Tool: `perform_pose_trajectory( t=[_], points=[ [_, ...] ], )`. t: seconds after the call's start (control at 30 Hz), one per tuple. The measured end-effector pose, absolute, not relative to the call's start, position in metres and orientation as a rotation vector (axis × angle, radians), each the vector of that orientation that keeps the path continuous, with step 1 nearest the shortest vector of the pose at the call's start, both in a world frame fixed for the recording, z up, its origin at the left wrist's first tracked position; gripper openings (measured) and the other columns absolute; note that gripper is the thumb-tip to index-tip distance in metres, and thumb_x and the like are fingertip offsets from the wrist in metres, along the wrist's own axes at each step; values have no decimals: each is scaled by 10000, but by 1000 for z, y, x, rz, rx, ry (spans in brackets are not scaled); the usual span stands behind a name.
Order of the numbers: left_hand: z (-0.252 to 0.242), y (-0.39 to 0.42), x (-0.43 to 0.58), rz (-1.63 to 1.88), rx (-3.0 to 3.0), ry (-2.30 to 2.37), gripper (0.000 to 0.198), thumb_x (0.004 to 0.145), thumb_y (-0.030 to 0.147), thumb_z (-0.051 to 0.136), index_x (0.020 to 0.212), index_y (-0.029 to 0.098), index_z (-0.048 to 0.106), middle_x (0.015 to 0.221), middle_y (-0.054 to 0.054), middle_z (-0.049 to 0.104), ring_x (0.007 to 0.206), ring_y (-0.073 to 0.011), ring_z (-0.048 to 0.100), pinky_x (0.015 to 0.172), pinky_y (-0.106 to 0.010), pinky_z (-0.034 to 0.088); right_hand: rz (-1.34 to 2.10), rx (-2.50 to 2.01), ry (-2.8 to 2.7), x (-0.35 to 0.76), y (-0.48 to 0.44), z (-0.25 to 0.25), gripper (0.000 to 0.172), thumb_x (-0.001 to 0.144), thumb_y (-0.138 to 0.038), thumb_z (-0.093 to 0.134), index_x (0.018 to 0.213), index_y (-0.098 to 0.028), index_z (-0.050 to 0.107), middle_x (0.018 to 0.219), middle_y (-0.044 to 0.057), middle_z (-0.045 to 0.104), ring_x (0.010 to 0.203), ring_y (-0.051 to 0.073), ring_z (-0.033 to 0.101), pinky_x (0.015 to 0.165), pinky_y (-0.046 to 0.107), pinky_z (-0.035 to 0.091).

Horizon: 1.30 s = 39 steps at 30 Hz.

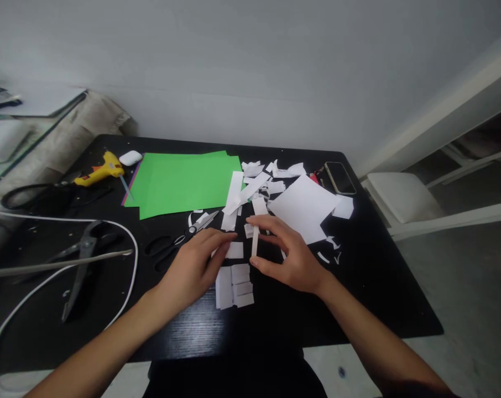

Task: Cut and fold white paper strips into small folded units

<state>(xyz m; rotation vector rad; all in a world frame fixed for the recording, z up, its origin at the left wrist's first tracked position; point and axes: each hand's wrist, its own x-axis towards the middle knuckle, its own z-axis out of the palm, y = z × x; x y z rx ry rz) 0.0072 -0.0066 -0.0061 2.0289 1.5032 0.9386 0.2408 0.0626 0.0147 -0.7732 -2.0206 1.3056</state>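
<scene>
My right hand [290, 254] pinches a narrow strip of white paper [255, 241] edge-on between thumb and fingertips, above the black table. Just left of it is my left hand [198, 257], its thumb and fingers stretched towards the strip with a small gap between them; I see nothing held there. Under its fingertips lies a small white paper piece [235, 251], partly covered by the hand. Nearer to me, several cut white paper rectangles [243, 288] lie in two neighbouring columns. Black-handled scissors [188, 236] lie partly behind my left hand.
Green sheets [188, 182] lie at the back, beside paper scraps [271, 182] and a larger white sheet [304, 207]. A phone [340, 178] is at the back right. On the left are a yellow glue gun [103, 169], large shears [82, 265] and a looping white cable [135, 249].
</scene>
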Motion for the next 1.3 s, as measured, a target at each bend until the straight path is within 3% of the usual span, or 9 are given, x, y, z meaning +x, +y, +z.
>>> perform_pose_trajectory(
  t=[0.07, 0.2, 0.27, 0.4, 0.7, 0.77, 0.97, 1.17, 1.3],
  points=[
    [5, -6, 14, 944, 1805, 1440, 217, 1039, 312, 564, 1171, 217, 707, 1007, -51, 732, 885, -177, 680, 734, -304, 540, 1297, -741, -2032, 237, 61, 12, 625, 875, -214, 758, 1445, -376, 560, 1484, 37, 572, 1397, 266, 556, 1095, 483, 578],
    [12, -6, 27, 945, 1505, 1291, 200, 1000, 375, 629, 948, 204, 719, 844, -5, 717, 776, -144, 652, 699, -268, 505, 1262, -747, -2077, 231, 58, 7, 620, 879, -200, 745, 1452, -357, 567, 1529, 57, 557, 1431, 285, 534, 1071, 487, 587],
    [10, -5, 30, 971, 1441, 1277, 216, 990, 374, 637, 887, 198, 709, 807, 1, 707, 752, -137, 641, 697, -263, 494, 1218, -753, -2099, 230, 57, 6, 597, 880, -210, 753, 1436, -351, 586, 1554, 62, 539, 1454, 294, 513, 1135, 527, 530],
    [3, -6, 30, 978, 1391, 1307, 236, 969, 402, 653, 871, 195, 710, 785, -5, 695, 726, -140, 618, 671, -267, 475, 1116, -790, -2149, 231, 56, 10, 497, 897, -248, 774, 1360, -370, 641, 1567, 43, 533, 1467, 294, 503, 1239, 580, 393],
    [4, -3, 30, 970, 1287, 1287, 258, 952, 409, 651, 860, 176, 713, 723, 5, 656, 639, -112, 542, 582, -234, 416, 1029, -690, -2161, 236, 50, 22, 494, 886, -213, 788, 1333, -381, 664, 1529, 30, 572, 1428, 286, 540, 1200, 560, 450],
    [4, -2, 30, 957, 1289, 1281, 255, 948, 406, 653, 859, 174, 711, 735, 3, 662, 646, -110, 545, 586, -232, 417, 1051, -677, -2170, 237, 51, 21, 584, 879, -220, 805, 1401, -398, 614, 1528, 30, 571, 1432, 280, 537, 1212, 547, 440],
    [4, -1, 31, 933, 1258, 1259, 274, 952, 412, 634, 830, 172, 685, 718, 8, 643, 621, -103, 551, 576, -230, 422, 1274, -695, -2069, 237, 60, 12, 1047, 827, -276, 873, 1639, -430, 230, 1636, 66, 457, 1500, 284, 469, 1234, 557, 413],
    [7, 0, 29, 941, 1222, 1257, 273, 942, 420, 640, 827, 176, 683, 696, 11, 624, 596, -102, 544, 547, -225, 425, 1355, -799, -2176, 239, 65, 6, 917, 704, -389, 961, 1488, -320, 490, 1595, 108, 498, 1487, 313, 480, 1249, 568, 389],
    [6, 1, 29, 936, 1192, 1223, 299, 939, 440, 640, 806, 174, 676, 657, 19, 609, 565, -99, 534, 543, -226, 440, 1283, -723, -2182, 237, 64, 3, 819, 743, -327, 940, 1440, -330, 511, 1591, 87, 498, 1496, 289, 466, 1257, 543, 387]
  ],
)
